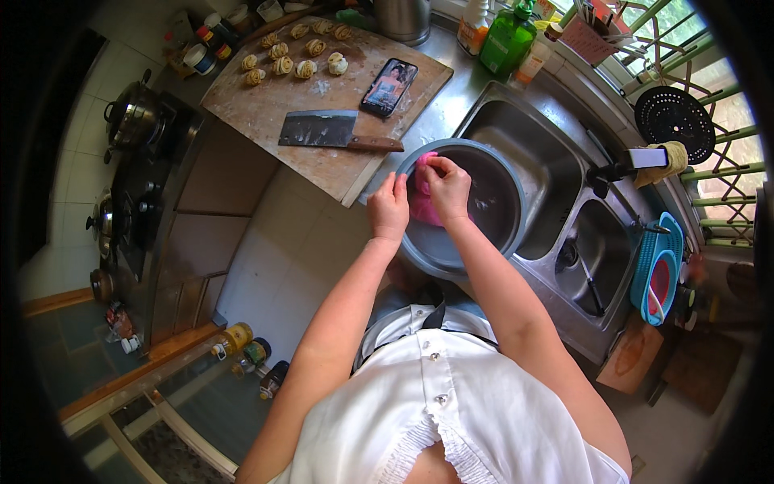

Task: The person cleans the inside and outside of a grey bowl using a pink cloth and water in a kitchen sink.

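My right hand point(448, 189) pinches a bright pink, crumpled thing point(425, 213), a cloth or thin plastic bag, over the grey basin point(517, 214). Its lower part hangs inside the basin's left side, and a bit sticks up above my fingertips. Just left of it, my left hand point(389, 211) is closed at the basin's rim, fingertips pressed together; whether anything is between them cannot be made out. The basin sits at the counter's front edge, partly over the sink. A cleaver point(321, 129) with a wooden handle lies on the floury wooden board point(266, 113) beyond my left hand.
Several twisted dough rolls point(305, 69) and a phone point(389, 87) rest on the board. A double steel sink point(556, 145) is at the right, with a faucet point(625, 165) and blue basket point(657, 266). A green bottle point(506, 40) stands behind; a pot point(135, 113) sits on the left stove.
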The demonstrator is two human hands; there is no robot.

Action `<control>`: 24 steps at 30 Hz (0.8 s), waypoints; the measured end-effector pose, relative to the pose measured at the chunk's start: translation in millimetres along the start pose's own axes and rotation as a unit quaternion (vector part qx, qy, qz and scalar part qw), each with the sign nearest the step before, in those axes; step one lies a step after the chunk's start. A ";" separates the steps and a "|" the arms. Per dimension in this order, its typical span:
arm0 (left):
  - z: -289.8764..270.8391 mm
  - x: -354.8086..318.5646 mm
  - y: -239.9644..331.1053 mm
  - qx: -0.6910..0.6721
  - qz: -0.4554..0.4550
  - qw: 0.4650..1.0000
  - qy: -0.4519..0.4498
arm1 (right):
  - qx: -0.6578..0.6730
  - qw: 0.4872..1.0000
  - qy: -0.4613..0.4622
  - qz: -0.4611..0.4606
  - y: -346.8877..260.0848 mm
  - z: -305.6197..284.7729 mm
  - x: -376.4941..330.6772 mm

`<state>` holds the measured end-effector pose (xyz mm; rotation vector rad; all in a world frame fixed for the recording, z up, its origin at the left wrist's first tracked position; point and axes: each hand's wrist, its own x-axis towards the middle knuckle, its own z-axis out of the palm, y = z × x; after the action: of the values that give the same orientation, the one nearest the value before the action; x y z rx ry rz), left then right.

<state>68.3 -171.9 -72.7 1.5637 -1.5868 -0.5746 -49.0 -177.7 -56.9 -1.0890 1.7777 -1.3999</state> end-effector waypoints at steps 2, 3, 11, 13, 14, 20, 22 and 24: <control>-1.9 0.0 1.2 0.006 -0.010 1.000 -0.012 | 0.002 0.996 0.089 0.000 15.5 -2.0 11.9; -4.0 0.2 4.2 0.009 -0.015 1.000 -0.020 | 0.004 0.991 0.134 0.000 20.0 -1.6 14.2; -4.0 -0.8 6.5 -0.006 0.020 0.999 0.030 | 0.012 0.942 0.336 -0.008 44.6 10.4 17.1; 0.5 -1.0 4.3 -0.002 0.034 0.999 0.039 | 0.074 0.926 0.355 0.110 65.0 10.6 22.5; 2.1 -0.7 3.2 0.000 0.041 0.998 0.044 | 0.098 0.935 0.332 0.076 70.9 12.4 24.2; -2.4 -0.8 0.3 0.007 0.042 0.999 0.016 | 0.038 0.991 0.126 0.011 46.2 15.8 1.4; -2.1 -0.8 -0.1 0.006 0.029 1.000 0.001 | -0.037 0.998 0.047 -0.033 46.9 11.1 -2.8; -2.3 -1.0 0.4 0.003 0.021 1.000 -0.004 | -0.095 0.995 0.005 -0.041 45.1 10.1 -4.5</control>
<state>69.8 -170.4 -71.3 1.5299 -1.6251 -0.5530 -48.5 -173.9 -103.2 -1.2676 1.9235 -1.3053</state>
